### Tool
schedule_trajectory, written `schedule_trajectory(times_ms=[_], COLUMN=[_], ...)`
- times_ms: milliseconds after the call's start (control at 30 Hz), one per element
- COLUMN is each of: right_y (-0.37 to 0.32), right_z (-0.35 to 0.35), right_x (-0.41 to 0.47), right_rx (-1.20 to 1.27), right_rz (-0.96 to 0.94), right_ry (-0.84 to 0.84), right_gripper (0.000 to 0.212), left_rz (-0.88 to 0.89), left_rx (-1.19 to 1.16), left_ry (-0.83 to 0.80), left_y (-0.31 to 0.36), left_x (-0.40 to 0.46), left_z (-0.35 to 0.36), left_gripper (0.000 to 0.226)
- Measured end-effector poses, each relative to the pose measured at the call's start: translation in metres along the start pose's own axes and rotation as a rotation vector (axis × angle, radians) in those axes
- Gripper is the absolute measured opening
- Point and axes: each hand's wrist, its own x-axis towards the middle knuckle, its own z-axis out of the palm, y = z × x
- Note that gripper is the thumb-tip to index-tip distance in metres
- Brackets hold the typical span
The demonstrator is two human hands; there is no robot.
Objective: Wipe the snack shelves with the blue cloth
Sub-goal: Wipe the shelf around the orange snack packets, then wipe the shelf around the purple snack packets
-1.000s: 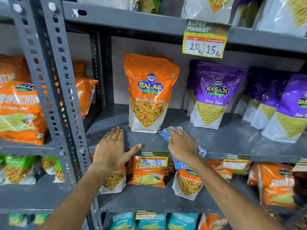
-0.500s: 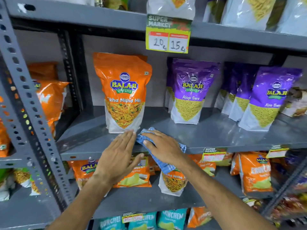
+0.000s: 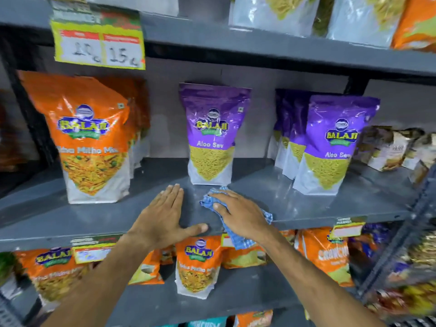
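Note:
The grey metal shelf runs across the middle of the head view. My right hand presses the blue checked cloth flat on the shelf, just in front of a purple Aloo Sev pouch; the cloth's tail hangs over the front edge. My left hand lies flat on the shelf, fingers together, thumb spread along the edge, holding nothing. It is close to the left of the cloth, not touching it.
An orange mix pouch stands at the left, more purple pouches at the right, brown packets beyond. A yellow price tag hangs from the shelf above. Orange pouches fill the lower shelf.
Both hands have slid rightward along the shelf, from in front of the orange pouch to in front of the purple one. The view has shifted right with them.

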Motion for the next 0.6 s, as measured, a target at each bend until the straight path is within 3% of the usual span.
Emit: schedule_trajectory(times_ms=[100, 167, 233, 367, 600], right_y=[0.032, 0.067, 0.106, 0.150, 0.185], right_z=[-0.015, -0.033, -0.051, -0.052, -0.022], right_x=[0.000, 0.016, 0.052, 0.133, 0.199], right_rx=[0.300, 0.478, 0.499, 0.359, 0.023], right_rz=[-0.004, 0.076, 0.218, 0.405, 0.251], right_ry=[0.028, 0.261, 0.400, 0.292, -0.072], right_gripper=[0.036, 0.034, 0.033, 0.033, 0.041], left_rz=[-0.055, -0.081, -0.100, -0.121, -0.140], left_rx=[-0.002, 0.008, 0.011, 0.024, 0.019], left_ry=[-0.038, -0.034, -0.038, -0.051, -0.019], left_y=[0.004, 0.003, 0.004, 0.005, 0.000], left_x=[0.004, 0.005, 0.004, 0.004, 0.004], left_z=[0.004, 0.008, 0.010, 0.005, 0.009], left_gripper=[0.158, 0.157, 0.155, 0.151, 0.146])
